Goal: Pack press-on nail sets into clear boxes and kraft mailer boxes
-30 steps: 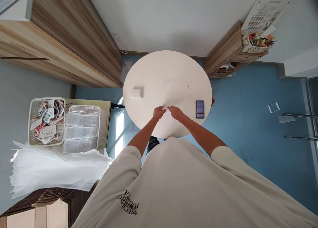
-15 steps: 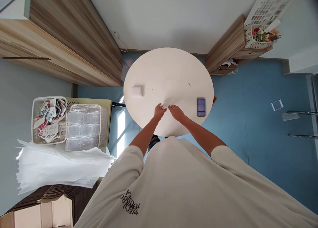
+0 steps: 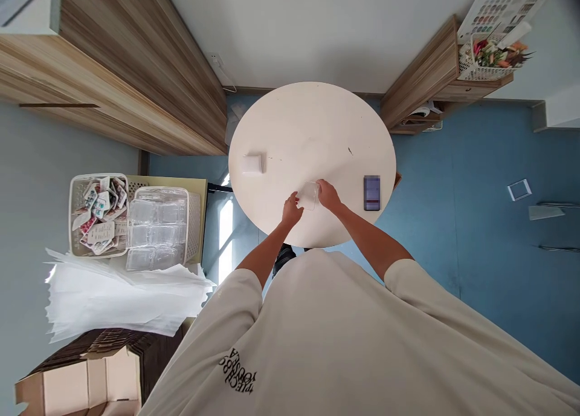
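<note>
1. Left of the desk: a card basket holding printed cards — beside it, a box basket holding clear boxes.
2. Over the desk's near half: left hand, grip closed on the clear square piece's left edge.
3. There too: right hand — grip clamped on its right edge.

Loose off-white T-shirt; short wide sleeves; black lettering on one side.
</note>
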Tool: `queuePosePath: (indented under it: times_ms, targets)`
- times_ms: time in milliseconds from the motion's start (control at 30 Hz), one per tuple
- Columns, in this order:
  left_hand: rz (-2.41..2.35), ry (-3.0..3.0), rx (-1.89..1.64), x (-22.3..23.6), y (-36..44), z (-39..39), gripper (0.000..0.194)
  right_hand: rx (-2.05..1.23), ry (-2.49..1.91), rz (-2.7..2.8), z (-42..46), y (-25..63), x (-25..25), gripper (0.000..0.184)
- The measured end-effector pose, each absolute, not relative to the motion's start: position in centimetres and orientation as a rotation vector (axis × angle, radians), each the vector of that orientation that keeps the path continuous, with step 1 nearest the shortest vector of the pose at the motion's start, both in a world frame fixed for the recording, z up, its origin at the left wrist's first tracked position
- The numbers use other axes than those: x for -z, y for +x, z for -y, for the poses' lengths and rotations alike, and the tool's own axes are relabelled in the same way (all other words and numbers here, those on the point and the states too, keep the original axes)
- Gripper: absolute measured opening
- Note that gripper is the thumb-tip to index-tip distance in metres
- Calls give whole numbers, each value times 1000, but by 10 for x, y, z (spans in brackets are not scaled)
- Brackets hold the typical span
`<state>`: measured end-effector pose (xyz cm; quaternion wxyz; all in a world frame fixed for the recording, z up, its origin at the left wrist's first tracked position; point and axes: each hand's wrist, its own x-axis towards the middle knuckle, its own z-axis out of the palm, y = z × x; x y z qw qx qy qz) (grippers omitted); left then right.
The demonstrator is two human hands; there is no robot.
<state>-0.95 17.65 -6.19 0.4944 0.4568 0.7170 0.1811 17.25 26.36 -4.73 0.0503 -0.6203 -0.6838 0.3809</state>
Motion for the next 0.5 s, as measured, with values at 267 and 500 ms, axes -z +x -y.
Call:
queuePosePath:
  times_ms: [267, 500]
  targets:
    - [-1733, 1148, -433, 68, -6, -172, 68, -1342, -1925, 1763, -262, 176, 65, 55]
    - [-1723, 1136, -436, 65, -10, -172, 58, -1392, -1895, 1795, -255, 182, 62, 59]
